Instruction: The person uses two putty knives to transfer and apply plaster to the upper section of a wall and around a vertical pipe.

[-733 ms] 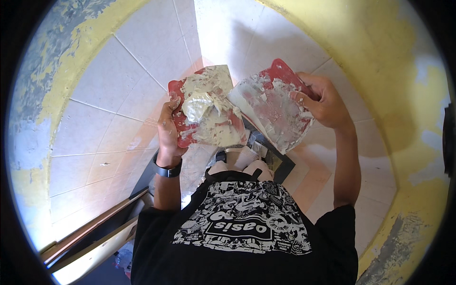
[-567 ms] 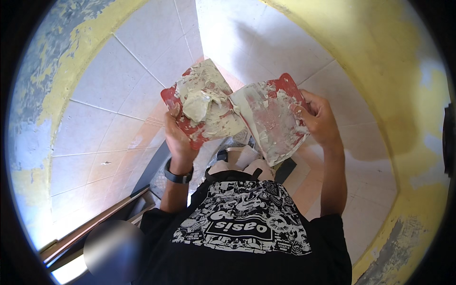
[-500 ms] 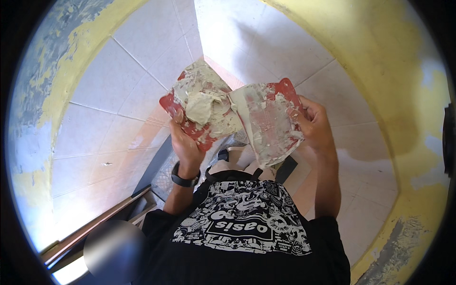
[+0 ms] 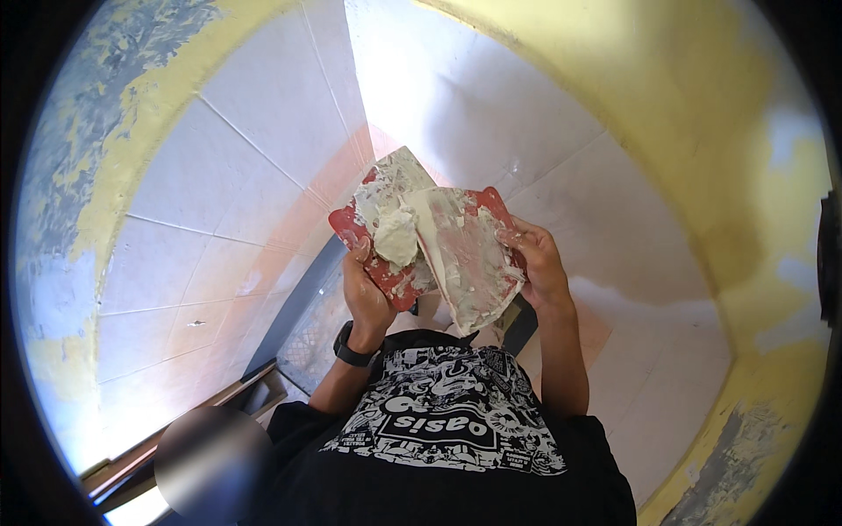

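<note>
My left hand grips a red plastic putty spreader by its left edge, thumb on top. Smears of pale putty cover its face, and a thick lump of putty sits near its middle. A second red putty spreader, also caked with putty, is held by my right hand at its right edge. Its left edge lies over the first spreader, right beside the lump, and hides part of that spreader. Both are held in front of my body, at about waist height.
Pale tiled walls meet in a corner ahead. Yellow painted wall with patches of grey and white filler is above and to the right. A wooden frame stands at lower left, and a blurred round patch covers part of it.
Both hands have come closer together and lower, nearer my body. The right spreader has moved left and now overlaps the left one, its edge at the putty lump.
</note>
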A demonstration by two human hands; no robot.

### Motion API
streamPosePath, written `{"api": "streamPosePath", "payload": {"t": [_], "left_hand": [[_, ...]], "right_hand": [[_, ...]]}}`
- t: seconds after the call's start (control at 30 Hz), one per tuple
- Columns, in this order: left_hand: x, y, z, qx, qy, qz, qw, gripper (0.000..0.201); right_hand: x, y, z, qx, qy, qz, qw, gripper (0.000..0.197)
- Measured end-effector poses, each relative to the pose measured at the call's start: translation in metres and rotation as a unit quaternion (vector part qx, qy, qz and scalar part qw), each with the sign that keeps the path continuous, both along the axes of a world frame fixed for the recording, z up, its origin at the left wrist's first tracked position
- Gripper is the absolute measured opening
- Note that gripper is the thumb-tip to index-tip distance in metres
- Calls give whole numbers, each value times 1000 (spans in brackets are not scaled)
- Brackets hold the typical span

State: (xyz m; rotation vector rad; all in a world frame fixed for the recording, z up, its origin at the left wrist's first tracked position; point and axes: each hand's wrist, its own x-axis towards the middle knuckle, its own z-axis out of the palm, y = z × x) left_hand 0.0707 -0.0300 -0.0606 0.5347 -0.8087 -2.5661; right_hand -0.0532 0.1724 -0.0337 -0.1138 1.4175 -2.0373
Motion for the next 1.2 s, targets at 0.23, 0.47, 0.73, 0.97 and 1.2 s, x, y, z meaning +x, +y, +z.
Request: {"api": "streamPosePath", "payload": {"t": [0.23,0.47,0.73,0.97,1.2], "left_hand": [[7,-17,18,15,-28,-39,999,47],[-6,-37,42,13,10,-51,999,54],[5,-51,15,27,31,-111,993,44],[9,-49,10,72,24,-103,992,49],[8,-49,-10,64,-54,-97,992,50]], "right_hand": [[-3,2,-5,-53,-92,3,994,38],[5,0,80,-140,126,-73,979,60],[71,24,231,72,527,-374,759,33],[78,-33,369,401,819,-383,145,38],[3,-41,357,671,701,-223,-94,45]]}}
